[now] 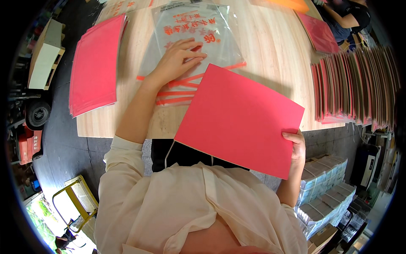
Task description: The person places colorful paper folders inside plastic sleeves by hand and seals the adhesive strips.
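Note:
My right hand (296, 145) grips a flat red board (243, 120) by its right edge, thumb on top and the other fingers mostly out of sight beneath. The board is held at a slant over the table's near edge. On a pile of clear plastic bags (158, 55) lies my left hand (182, 59), fingers stretched out and slightly apart. These bags bear red printing and have orange-red strips (171, 100) along their near ends. Part of the pile is covered by the board's upper left corner.
Red boards in clear sleeves (95, 70) are stacked at the table's left. A long row of boards (355, 86) stands on edge at the right, near another red piece (318, 31). Another person (349, 17) is at the far right. Strapped bundles (323, 203) sit below the wooden table (270, 36).

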Motion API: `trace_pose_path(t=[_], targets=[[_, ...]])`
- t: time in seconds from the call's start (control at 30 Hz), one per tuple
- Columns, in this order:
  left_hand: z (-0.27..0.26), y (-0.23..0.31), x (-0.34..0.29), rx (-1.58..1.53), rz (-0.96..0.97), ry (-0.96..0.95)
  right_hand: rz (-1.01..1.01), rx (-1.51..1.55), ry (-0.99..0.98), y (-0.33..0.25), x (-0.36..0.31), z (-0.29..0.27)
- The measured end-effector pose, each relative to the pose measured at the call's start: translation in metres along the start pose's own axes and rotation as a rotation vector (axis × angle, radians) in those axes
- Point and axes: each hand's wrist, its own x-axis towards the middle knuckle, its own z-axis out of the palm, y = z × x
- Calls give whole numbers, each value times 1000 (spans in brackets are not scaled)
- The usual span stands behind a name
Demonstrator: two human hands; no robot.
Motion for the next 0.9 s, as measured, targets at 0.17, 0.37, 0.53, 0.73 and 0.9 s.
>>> trace_pose_path(t=[0.17, 0.37, 0.53, 0.73, 0.9], targets=[[-2, 4, 4, -57, -18, -5, -22, -37, 54, 7, -2, 3], [-2, 12, 6, -96, -37, -7, -115, -6, 91, 18, -13, 19], [1, 15, 8, -157, -71, 1, -169, 20, 79, 22, -17, 28], [3, 18, 8, -104, -70, 11, -218, -17, 98, 33, -18, 32], [6, 21, 9, -98, -91, 23, -272, -51, 102, 44, -19, 40]])
